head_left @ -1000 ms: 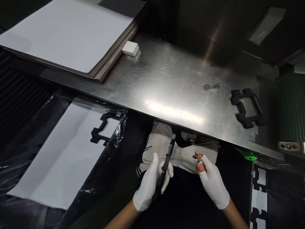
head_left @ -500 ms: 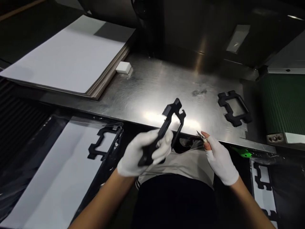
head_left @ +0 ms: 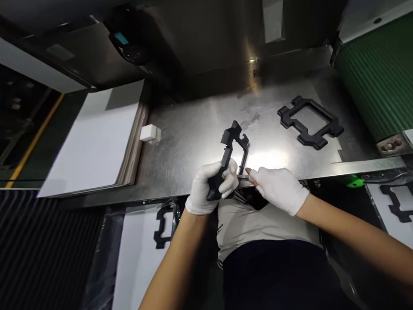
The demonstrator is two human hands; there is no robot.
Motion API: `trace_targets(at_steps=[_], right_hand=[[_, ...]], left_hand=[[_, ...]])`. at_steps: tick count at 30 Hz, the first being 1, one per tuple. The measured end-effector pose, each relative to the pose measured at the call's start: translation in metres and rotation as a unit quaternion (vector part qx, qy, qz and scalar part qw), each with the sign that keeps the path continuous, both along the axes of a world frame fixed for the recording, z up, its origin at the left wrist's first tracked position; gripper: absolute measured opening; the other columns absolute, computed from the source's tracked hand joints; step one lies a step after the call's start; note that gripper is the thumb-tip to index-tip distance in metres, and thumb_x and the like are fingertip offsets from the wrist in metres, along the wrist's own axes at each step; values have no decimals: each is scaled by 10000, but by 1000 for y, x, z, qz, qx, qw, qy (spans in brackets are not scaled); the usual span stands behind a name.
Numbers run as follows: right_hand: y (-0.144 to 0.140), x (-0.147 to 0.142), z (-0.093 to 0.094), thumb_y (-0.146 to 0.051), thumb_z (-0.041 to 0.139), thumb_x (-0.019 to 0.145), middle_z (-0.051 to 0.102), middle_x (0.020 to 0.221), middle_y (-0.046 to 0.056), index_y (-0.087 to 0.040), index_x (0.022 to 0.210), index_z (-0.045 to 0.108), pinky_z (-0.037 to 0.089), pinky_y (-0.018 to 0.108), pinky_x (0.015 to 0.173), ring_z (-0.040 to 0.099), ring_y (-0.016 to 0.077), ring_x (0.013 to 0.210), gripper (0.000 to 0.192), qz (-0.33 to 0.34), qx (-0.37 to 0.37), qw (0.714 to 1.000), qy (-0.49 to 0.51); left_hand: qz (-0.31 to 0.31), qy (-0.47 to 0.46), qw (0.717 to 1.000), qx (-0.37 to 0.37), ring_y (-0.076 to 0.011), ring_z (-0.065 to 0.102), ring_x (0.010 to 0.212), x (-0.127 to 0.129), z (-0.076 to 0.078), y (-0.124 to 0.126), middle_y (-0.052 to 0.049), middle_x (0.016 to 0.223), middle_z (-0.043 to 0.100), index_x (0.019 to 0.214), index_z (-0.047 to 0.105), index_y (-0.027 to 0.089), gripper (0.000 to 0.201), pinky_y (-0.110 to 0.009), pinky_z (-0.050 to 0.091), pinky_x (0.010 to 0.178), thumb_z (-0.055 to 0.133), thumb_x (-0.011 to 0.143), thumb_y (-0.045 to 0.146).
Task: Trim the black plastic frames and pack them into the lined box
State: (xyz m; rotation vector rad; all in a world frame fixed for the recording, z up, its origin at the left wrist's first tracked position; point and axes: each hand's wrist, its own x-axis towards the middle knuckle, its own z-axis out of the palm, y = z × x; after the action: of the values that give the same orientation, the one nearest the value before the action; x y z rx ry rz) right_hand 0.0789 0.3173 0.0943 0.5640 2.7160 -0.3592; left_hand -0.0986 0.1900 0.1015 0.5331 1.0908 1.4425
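Above the counter's near edge, a black plastic frame stands nearly upright, its long axis running from the near edge up and slightly away, notched end pointing toward the far edge. The gloved left hand is wrapped tight around its lower end. The gloved right hand pinches a small blade, whose tip touches the frame's right side. Toward the far right corner a second black frame lies flat on the steel counter, well apart. Bare steel lies open between them. Near the left edge sit a small white block and a stack of sheets.
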Motion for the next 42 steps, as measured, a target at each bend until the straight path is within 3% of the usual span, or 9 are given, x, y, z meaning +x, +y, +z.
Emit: trace_targets(at_steps=[8, 13, 21, 25, 29, 33, 37, 39, 42], right_hand=[[16, -8, 4, -352, 459, 1273, 880, 1152, 136, -230, 1454, 799, 415, 332, 651, 806, 246, 799, 404, -43, -25, 998, 25], [23, 2, 14, -293, 393, 1283, 867, 1109, 135, -223, 1572, 737, 341, 339, 616, 797, 256, 793, 455, -102, 12, 994, 28], [39, -2, 15, -358, 406, 1318, 824, 1230, 152, -148, 1450, 760, 290, 357, 644, 820, 269, 959, 432, -170, 15, 985, 14], [46, -13, 9, -297, 537, 1282, 778, 1341, 209, -90, 1410, 764, 395, 360, 728, 793, 305, 1097, 332, -188, 12, 981, 48], [37, -15, 6, -263, 557, 1260, 774, 1321, 211, -109, 1413, 786, 506, 409, 866, 736, 318, 1103, 316, -130, 33, 977, 163], [17, -21, -1, -339, 658, 1243, 794, 1311, 111, -227, 1376, 852, 533, 363, 875, 734, 268, 1135, 261, -46, -73, 968, 237], [5, -32, -11, -267, 769, 1167, 789, 1278, 81, -230, 1149, 901, 537, 342, 873, 731, 233, 1115, 138, -86, -159, 950, 256], [0, -36, -17, -180, 794, 1111, 786, 1232, 61, -227, 1052, 898, 539, 336, 897, 727, 212, 1081, 128, -138, -215, 924, 286], [-3, -36, -25, -162, 795, 1050, 772, 1141, 37, -230, 947, 872, 552, 334, 933, 711, 204, 1042, 145, -205, -306, 853, 370]], left_hand=[[-8, 19, 999, -24, -134, 362, 423, 6, 5, 3, 79, 487, 420, 908, 723, 202, 424, -300, 287, 468, 814, 950, 614], [-1, 23, 999, -37, -125, 340, 422, 9, 5, 2, 82, 492, 410, 886, 712, 211, 436, -291, 287, 455, 806, 958, 630], [15, 21, 999, -31, -128, 349, 421, 10, 4, 3, 81, 489, 418, 892, 718, 200, 413, -297, 286, 464, 809, 946, 600], [25, 10, 1000, 0, -121, 328, 405, 14, 7, 0, 94, 480, 403, 902, 711, 202, 478, -313, 307, 509, 797, 980, 666], [36, -27, 998, 43, -122, 304, 414, 20, 16, -12, 109, 477, 365, 912, 697, 215, 493, -325, 318, 550, 796, 993, 691], [15, -28, 997, 70, -129, 328, 418, 26, 23, -23, 98, 492, 386, 925, 684, 218, 483, -332, 324, 557, 780, 1009, 684], [5, -26, 997, 78, -129, 333, 444, 30, 25, -28, 87, 513, 407, 941, 678, 218, 470, -329, 298, 552, 773, 1019, 671], [4, -29, 996, 85, -127, 333, 450, 31, 26, -31, 89, 512, 397, 942, 673, 220, 472, -327, 297, 553, 775, 1018, 674], [4, -38, 994, 106, -124, 338, 439, 32, 28, -34, 97, 505, 376, 937, 660, 224, 462, -322, 308, 557, 780, 1012, 664]])
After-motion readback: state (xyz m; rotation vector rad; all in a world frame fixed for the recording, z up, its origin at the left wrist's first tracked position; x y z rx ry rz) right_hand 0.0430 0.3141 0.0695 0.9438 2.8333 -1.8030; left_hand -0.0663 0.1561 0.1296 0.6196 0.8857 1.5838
